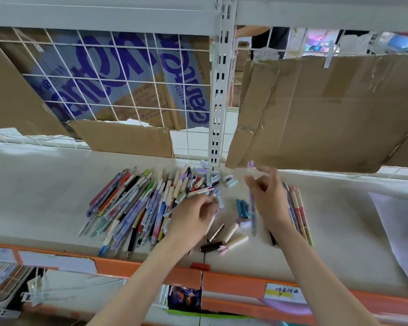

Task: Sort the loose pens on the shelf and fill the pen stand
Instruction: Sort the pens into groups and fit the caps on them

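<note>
A: How far along is the sorting?

B: Early, I'd judge. The big heap of loose pens (137, 203) lies fanned across the left-centre of the shelf (45, 184), far too many and too overlapped to count. No pen stand shows anywhere in view, so none of the filling can be confirmed.

A: Anything separated out?

B: A few small groups. On the right, just past the right hand (267, 196), a row of pink-and-cream pens (299, 212) lies side by side, perhaps four or five. Between the hands is a pair of teal pens (242, 208). Near the front edge lie about four short pieces: two cream barrels (233, 236), a metallic one and a black one. One red cap (199, 265) sits alone on the orange shelf lip (233, 282).

A: And the hands?

B: The left hand (193, 220) is curled at the heap's right edge, fingers closed on what looks like a pale pen, though blur hides how firmly. The right hand is raised, pinching a small pale piece with a lilac top (251, 169); a purple pen (252, 215) hangs below it, and I can't tell whether the two are joined.
</note>
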`<state>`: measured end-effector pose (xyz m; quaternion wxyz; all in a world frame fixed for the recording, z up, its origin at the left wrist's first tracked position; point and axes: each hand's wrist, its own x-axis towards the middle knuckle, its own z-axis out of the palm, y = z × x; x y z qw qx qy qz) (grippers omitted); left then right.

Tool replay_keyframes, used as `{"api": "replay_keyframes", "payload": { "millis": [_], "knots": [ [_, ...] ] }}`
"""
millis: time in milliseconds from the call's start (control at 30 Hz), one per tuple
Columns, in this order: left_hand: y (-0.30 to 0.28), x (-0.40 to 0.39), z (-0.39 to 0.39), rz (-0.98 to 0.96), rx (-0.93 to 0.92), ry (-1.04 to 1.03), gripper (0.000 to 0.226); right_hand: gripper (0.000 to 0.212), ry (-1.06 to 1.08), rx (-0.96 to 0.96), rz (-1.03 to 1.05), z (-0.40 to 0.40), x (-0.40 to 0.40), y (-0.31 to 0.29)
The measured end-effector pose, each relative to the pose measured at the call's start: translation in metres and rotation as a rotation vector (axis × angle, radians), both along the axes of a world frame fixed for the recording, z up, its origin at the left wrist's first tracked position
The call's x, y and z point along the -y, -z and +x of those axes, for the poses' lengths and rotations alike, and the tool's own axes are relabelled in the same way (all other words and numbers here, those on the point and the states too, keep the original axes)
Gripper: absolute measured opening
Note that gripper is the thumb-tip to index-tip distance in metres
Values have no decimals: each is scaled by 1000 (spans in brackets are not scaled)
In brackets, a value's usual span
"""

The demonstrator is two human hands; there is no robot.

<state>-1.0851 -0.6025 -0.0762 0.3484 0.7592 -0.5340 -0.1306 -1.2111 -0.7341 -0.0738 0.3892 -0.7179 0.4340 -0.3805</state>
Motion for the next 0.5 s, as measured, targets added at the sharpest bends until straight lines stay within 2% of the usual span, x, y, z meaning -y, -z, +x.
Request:
{"api": "replay_keyframes", "payload": {
  "millis": [100,167,367,500],
  "knots": [
    [9,-2,20,-7,84,-83,9,27,-18,-392,-199,-13,14,13],
    [14,-1,30,-29,137,-141,4,29,-50,-539,-219,-18,18,27],
    [15,-6,43,-6,209,-223,5,22,-57,-698,-405,-24,19,51],
    [20,-14,48,19,174,-237,10,14,10,-697,-484,-24,21,51]
  ]
}}
